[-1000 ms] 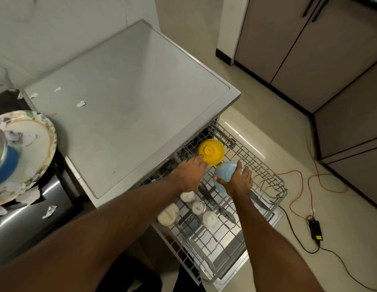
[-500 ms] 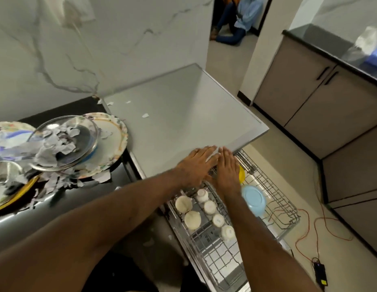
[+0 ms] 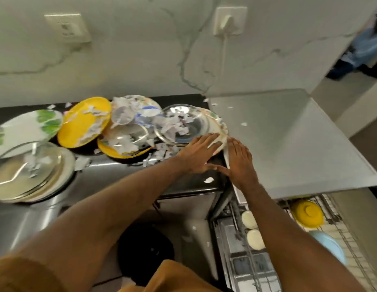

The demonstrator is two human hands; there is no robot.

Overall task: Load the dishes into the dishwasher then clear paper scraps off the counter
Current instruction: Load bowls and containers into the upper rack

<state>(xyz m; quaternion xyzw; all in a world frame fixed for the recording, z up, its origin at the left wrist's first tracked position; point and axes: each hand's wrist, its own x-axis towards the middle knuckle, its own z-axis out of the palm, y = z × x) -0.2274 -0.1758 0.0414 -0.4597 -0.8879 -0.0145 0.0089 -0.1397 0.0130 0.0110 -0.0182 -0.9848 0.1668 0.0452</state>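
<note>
Dirty dishes crowd the dark counter (image 3: 183, 184): a glass bowl (image 3: 181, 123) full of paper scraps sits on a floral plate (image 3: 220, 125), with yellow plates (image 3: 84, 121) and a green-patterned plate (image 3: 27, 128) further left. My left hand (image 3: 201, 151) stretches flat toward the floral plate's near rim, its fingers at the rim. My right hand (image 3: 240, 163) is beside it, fingers straight, over the counter's right edge. The pulled-out dishwasher rack (image 3: 335, 220) at lower right holds a yellow bowl (image 3: 307, 213), a blue bowl (image 3: 328, 247) and small white cups (image 3: 251, 228).
Steel plates (image 3: 34, 167) are stacked at far left. Scraps (image 3: 208, 180) lie loose on the counter and on the grey dishwasher top (image 3: 288, 144). A wall socket with a plugged cable (image 3: 227, 24) is behind. A person sits in the doorway (image 3: 364, 45) at far right.
Both hands left the bowls in the rack and moved up and left to the counter, now reaching the floral plate. My view swung left from the rack to the dish pile.
</note>
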